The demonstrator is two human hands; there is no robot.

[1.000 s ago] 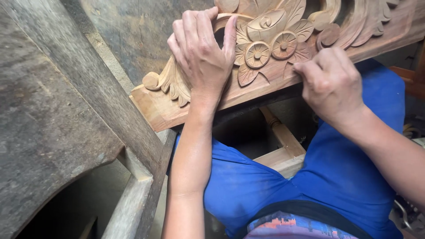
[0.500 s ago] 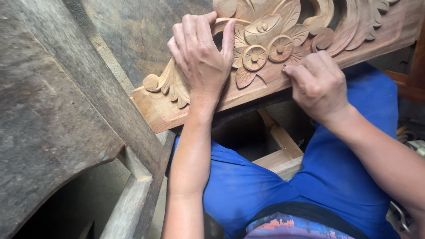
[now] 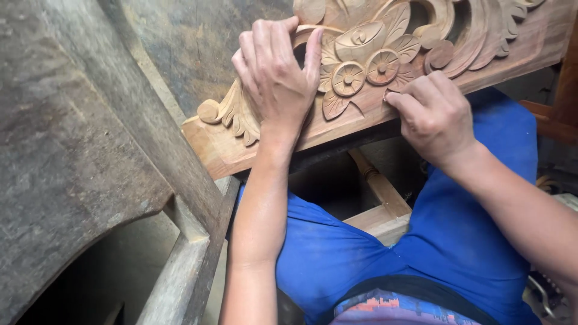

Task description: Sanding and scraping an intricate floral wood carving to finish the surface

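Carved wooden panel (image 3: 367, 78): a long, pale brown board lying tilted across the person's lap, with two round flowers, leaves and scrolls cut in relief; its upper edge and right end run out of the picture.
Left hand (image 3: 278, 72): laid over the left part of the carving, fingers curled over a raised scroll and thumb stretched along the leaf beside the flowers, so it clamps the panel; the carving under the palm is hidden.
Right hand (image 3: 435, 114): fingers drawn together in a pinch against the flat lower band of the panel, just below the right flower. Whether something small sits between the fingertips cannot be told.
Hidden or cut off: the panel's underside is in shadow; a turned wooden spindle (image 3: 376, 180) and a pale board (image 3: 385, 219) show only in part in the gap between the knees.
Blue trousers (image 3: 457, 235): cover both legs beneath the panel.
Weathered grey timbers (image 3: 90, 156): fill the left side, rough and dark, with a curved cut-out at the lower edge.
Lower right corner: blurred bits, too indistinct to name.
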